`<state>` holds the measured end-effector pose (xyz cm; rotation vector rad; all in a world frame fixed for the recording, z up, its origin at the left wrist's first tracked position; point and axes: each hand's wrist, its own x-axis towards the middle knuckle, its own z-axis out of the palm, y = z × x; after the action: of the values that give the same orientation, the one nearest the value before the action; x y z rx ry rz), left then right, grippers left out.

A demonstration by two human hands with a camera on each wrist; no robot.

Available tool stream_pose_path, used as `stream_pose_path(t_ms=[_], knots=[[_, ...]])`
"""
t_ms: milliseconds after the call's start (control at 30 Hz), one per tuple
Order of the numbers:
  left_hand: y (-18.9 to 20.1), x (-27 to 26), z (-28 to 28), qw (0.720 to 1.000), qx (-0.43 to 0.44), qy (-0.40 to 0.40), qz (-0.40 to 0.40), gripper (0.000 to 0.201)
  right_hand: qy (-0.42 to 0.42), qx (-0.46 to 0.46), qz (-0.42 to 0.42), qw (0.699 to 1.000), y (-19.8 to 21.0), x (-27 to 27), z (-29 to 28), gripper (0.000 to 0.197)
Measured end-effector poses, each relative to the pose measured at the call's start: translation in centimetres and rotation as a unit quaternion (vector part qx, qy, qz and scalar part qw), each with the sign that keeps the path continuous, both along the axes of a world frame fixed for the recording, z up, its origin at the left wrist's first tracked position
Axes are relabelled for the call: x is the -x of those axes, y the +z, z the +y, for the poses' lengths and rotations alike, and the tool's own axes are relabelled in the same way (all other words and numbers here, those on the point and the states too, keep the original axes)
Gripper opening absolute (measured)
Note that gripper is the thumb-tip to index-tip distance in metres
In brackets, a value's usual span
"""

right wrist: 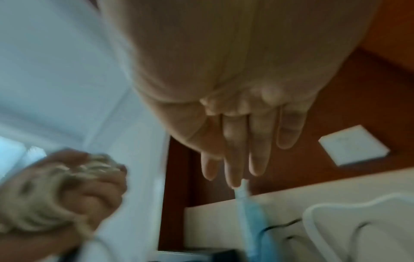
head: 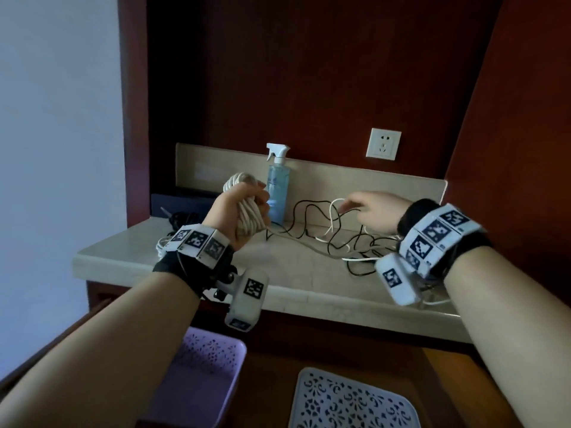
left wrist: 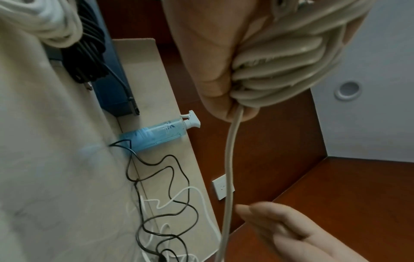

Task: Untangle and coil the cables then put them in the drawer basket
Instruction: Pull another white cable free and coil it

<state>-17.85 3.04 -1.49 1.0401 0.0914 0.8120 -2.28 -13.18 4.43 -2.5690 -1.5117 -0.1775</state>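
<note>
My left hand (head: 244, 208) grips a thick coil of off-white cable (head: 247, 217) held upright above the counter; in the left wrist view the coil (left wrist: 280, 67) fills the fist and one strand (left wrist: 229, 168) hangs down from it. My right hand (head: 367, 210) hovers over the tangle with straight fingers (right wrist: 235, 159) and holds nothing. A tangle of thin black cable (head: 312, 223) and thin white cable (head: 335, 217) lies spread on the counter (head: 216, 267). A purple basket (head: 204, 372) and a white perforated basket (head: 349, 403) sit in the open drawer below.
A blue spray bottle (head: 278, 186) stands by the backsplash just right of the coil. A wall socket (head: 383, 144) is on the dark wood panel behind. Coiled black and white cables (left wrist: 85, 44) lie at the counter's left end beside a dark blue box (left wrist: 116, 92).
</note>
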Motion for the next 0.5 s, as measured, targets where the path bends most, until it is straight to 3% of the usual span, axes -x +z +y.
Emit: stream_pose_path(t_ms=[100,233,333,400,500], knots=[[-0.2,1.0,-1.5,0.998,0.024,-0.025,-0.042,0.017,0.106,0.023,0.037,0.993,-2.6,3.9,0.4,0.037],[-0.8,2.3,-3.4,0.997,0.029,-0.027,-0.069,0.017,0.144,0.117,0.096,0.978,-6.3,5.9,0.2,0.025],[-1.5,3.4,-4.2,0.998,0.031,0.042,-0.047,0.017,0.138,0.109,0.164,0.971,-7.6,5.4,-1.2,0.015],[-2.0,4.3,-4.1,0.994,0.028,0.1,-0.024,0.007,0.14,0.059,0.099,0.983,-7.1,4.9,-2.5,0.018],[-3.1,5.5,-3.5,0.989,0.045,0.143,-0.005,0.019,0.196,-0.033,-0.065,0.978,-6.0,4.5,-4.1,0.021]])
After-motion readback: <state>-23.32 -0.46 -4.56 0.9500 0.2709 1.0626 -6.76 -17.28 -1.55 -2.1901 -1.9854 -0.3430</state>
